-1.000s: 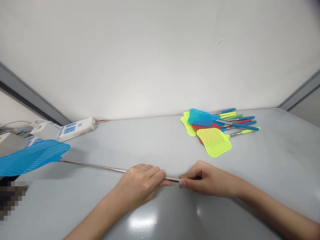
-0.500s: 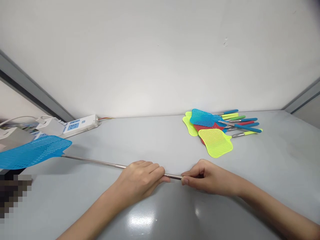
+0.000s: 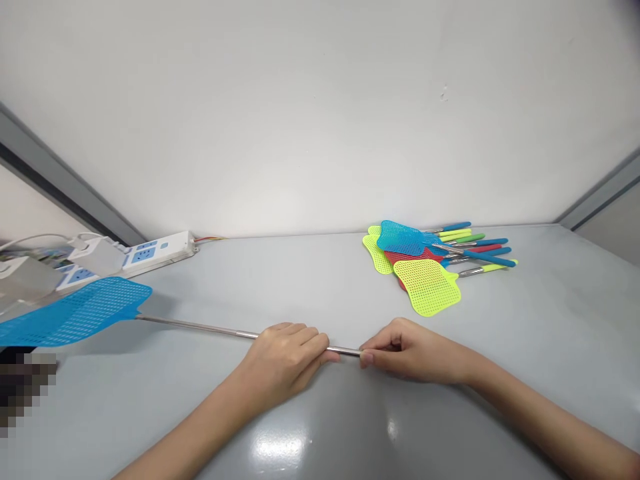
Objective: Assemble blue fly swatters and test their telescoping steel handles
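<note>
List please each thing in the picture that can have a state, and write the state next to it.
blue fly swatter: telescopic metal rod extended, lying across the table, head at the left.
left hand: closed around the rod.
right hand: fingers pinched on the rod's end; handle hidden.
pile of fly swatters: lying flat, overlapping, rods collapsed short.
power strip: on the table by the wall, at least one plug in.

Blue mesh fly swatter (image 3: 75,312) — long steel rod extended, level just above the table.
</note>
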A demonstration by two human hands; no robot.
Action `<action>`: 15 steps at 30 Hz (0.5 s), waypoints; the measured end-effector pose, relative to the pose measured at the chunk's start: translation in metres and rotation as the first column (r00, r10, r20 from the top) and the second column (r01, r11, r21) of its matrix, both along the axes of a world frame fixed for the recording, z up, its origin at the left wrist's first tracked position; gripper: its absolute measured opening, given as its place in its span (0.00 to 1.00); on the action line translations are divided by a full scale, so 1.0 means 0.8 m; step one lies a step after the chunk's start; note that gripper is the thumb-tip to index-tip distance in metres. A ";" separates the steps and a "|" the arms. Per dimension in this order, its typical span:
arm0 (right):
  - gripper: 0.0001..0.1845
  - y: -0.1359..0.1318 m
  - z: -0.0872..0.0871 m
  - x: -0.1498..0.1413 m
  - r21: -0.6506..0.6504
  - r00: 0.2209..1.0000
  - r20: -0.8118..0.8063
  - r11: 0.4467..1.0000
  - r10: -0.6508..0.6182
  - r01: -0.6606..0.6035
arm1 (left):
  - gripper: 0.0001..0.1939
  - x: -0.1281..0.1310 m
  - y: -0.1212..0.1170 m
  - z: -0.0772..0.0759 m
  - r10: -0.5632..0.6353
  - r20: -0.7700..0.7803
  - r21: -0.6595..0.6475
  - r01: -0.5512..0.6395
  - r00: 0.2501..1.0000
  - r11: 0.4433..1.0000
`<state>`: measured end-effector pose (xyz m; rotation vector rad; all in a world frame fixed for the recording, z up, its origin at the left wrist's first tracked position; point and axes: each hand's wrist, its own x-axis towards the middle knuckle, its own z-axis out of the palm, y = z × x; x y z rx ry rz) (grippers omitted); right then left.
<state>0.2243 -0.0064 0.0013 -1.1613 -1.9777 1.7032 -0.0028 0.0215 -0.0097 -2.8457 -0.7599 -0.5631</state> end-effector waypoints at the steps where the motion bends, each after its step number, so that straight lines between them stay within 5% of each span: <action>1: 0.20 0.000 0.001 0.000 -0.027 1.000 0.007 1.000 -0.005 0.005 | 0.16 0.001 -0.002 0.000 0.002 0.006 0.003 -0.002 1.000 1.000; 11: 0.18 -0.001 -0.002 -0.003 -0.447 0.995 -0.102 0.894 -0.015 -0.032 | 0.14 0.012 -0.018 0.003 -0.038 0.038 0.069 0.035 0.999 0.997; 15: 0.20 -0.004 -0.003 -0.004 -0.519 0.996 -0.094 0.853 0.000 -0.049 | 0.14 0.015 -0.024 0.004 -0.033 0.043 0.040 0.032 0.999 0.999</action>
